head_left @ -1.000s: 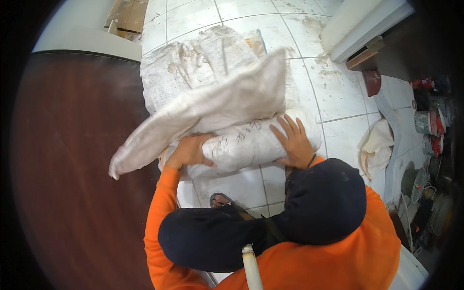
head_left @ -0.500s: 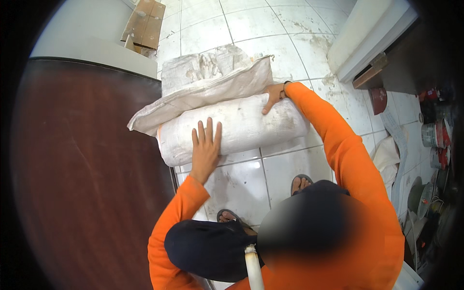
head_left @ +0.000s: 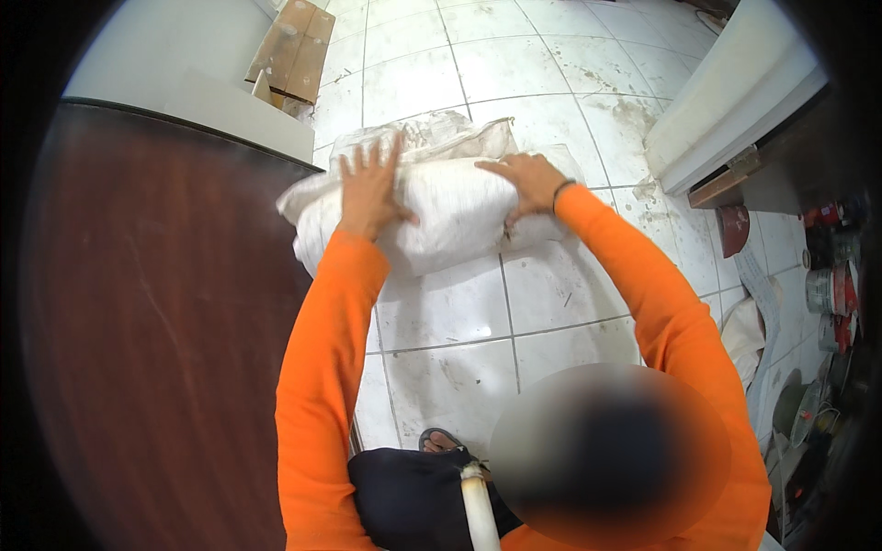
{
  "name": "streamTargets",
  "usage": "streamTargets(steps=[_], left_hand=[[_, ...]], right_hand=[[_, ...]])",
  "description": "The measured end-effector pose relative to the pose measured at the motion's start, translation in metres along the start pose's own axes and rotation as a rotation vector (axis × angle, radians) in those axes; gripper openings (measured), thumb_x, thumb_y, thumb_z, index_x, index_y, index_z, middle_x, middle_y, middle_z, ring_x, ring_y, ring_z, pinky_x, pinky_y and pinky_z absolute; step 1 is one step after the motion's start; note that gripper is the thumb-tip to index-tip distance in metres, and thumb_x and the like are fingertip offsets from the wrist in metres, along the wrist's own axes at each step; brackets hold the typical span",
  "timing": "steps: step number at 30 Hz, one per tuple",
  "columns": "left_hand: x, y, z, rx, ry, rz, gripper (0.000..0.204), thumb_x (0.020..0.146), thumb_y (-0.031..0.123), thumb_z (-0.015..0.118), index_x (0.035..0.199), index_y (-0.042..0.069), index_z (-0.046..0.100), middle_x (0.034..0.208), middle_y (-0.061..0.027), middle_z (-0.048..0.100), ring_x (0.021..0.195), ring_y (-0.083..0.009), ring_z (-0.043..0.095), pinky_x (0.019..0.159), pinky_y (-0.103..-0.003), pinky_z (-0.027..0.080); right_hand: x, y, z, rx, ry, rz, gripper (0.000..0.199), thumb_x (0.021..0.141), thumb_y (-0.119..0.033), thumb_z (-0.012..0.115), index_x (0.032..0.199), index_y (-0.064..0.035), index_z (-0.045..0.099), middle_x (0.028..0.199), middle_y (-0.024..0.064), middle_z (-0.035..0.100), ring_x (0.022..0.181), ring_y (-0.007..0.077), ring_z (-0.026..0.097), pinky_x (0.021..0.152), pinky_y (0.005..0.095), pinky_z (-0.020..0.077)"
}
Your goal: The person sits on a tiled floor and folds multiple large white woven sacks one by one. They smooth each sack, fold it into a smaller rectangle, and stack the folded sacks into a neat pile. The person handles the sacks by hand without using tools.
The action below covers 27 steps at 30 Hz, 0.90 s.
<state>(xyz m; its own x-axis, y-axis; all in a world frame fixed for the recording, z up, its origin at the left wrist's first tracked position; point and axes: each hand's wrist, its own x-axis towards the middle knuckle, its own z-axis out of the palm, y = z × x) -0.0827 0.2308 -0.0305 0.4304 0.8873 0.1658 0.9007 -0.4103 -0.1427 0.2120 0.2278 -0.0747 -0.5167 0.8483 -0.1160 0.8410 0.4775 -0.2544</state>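
Left hand (head_left: 369,188): fingers spread wide, palm flat on top of the white woven sack (head_left: 441,211), nr its left end. Pressing, not gripping; nothing pinched.
Right hand (head_left: 528,179): also open, fingers spread, palm down on sack's right upper part. Dark band at the wrist.
Why so: both palms on top w/ arms stretched out look like they flatten or steady the bulging sack. Flat open hands suit a soft, wide load w/ no handle. That's a judgement.
Sack: lies crosswise on the tiled floor (head_left: 459,321), long side left to right, plump in the middle.
Under/behind it: a 2nd dirty white sack (head_left: 432,136) touches its far side, partly covered; can't tell how many layers.
Left edge: sack's left end sits just beside the dark brown panel (head_left: 156,312), prob. a door or counter top, can't tell which. Little room that side.
Far left: pale ledge (head_left: 239,115) and flattened cardboard (head_left: 296,46) nr it, apart from the sacks.
Right edge: white slab w/ a wooden strip (head_left: 726,101) stands near, a strip of tile between it and the sack. Paint cans & clutter (head_left: 827,285) further right, well apart.
Open room: tiles beyond the sacks and tiles between sack and the person's sandalled foot (head_left: 441,441).
Near body: orange sleeves (head_left: 322,386) come up from the lower edge; a white tube (head_left: 480,510) sits close at chest.
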Motion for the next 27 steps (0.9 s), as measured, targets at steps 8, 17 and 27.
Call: streamTargets(steps=[8,17,27], left_hand=[[-0.137,-0.109,0.068,-0.938,0.169,-0.599,0.101,0.079,0.047,0.077,0.147,-0.01,0.027,0.142,-0.0291,0.043,0.136,-0.0362,0.04,0.113,-0.041,0.03],[-0.268,-0.024,0.074,-0.903,0.136,-0.713,0.071,0.088,0.032,0.072,0.141,-0.005,0.04,0.141,-0.0253,0.049,0.129,-0.034,0.049,0.107,-0.038,0.037],[-0.231,0.141,0.021,-1.46,0.142,-0.908,0.09,0.09,0.046,0.067,0.147,-0.004,0.019,0.146,-0.0244,0.026,0.136,-0.0394,0.026,0.109,-0.054,0.028]], right_hand=[[0.068,0.031,-0.031,0.529,-0.251,0.097,0.09,0.046,-0.022,0.095,0.13,-0.017,0.063,0.089,0.0094,0.074,0.075,0.0228,0.068,0.07,0.0324,0.0538],[-0.038,-0.036,-0.007,0.094,-0.116,-0.063,0.083,0.048,-0.044,0.091,0.125,-0.0258,0.066,0.097,0.0106,0.074,0.088,0.0305,0.069,0.081,0.0394,0.0531],[-0.023,-0.042,-0.013,-0.134,-0.227,-0.038,0.104,0.048,-0.053,0.089,0.14,-0.0241,0.05,0.094,0.0068,0.074,0.094,0.0299,0.069,0.092,0.0496,0.0457]])
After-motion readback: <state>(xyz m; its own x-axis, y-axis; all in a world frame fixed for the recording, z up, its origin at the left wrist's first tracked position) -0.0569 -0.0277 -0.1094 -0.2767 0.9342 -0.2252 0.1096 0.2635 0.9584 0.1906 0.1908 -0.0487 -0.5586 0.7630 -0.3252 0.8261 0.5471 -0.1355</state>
